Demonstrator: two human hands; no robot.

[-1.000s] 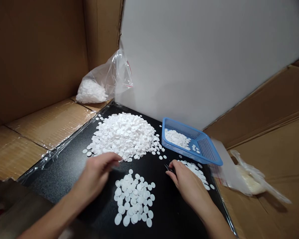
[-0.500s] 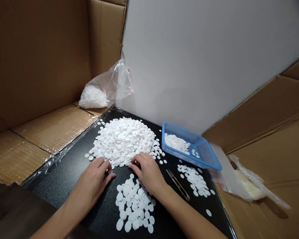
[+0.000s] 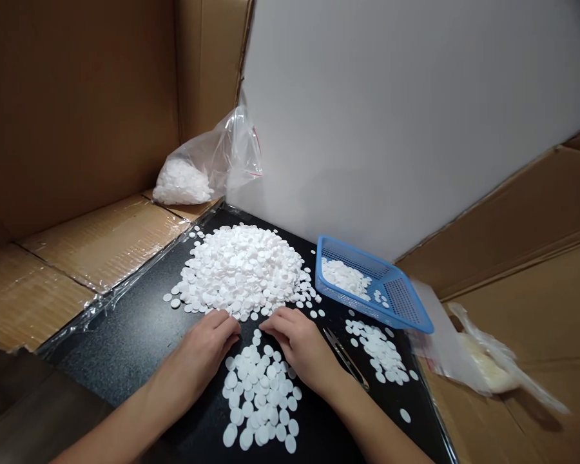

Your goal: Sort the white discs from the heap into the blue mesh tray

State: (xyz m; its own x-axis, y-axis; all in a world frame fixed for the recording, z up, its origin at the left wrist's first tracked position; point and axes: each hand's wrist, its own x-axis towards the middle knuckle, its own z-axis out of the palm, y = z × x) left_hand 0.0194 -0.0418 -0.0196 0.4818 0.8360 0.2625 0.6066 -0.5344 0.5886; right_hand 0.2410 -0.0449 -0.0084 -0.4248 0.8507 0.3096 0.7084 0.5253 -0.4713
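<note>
A large heap of small white discs [image 3: 244, 264] lies on the black table. At its near edge, my left hand [image 3: 210, 338] has its fingers bent and pressed together; anything in them is hidden. My right hand [image 3: 294, 338] faces it across a small gap, thumb and fingers pinched, and I cannot make out what is between them. A smaller, looser spread of white discs [image 3: 261, 393] lies between my forearms, just below both hands.
A blue mesh basket [image 3: 374, 308] with white discs stands at the back right. Thread snips [image 3: 347, 361] lie beside my right forearm, near another patch of discs [image 3: 379, 351]. A clear bag of discs [image 3: 183, 182] rests on cardboard at the back left.
My left hand has moved right, and its fingers have closed together. My right hand has drawn slightly back from the heap, its fingers now pinched. The hands are closer together.
</note>
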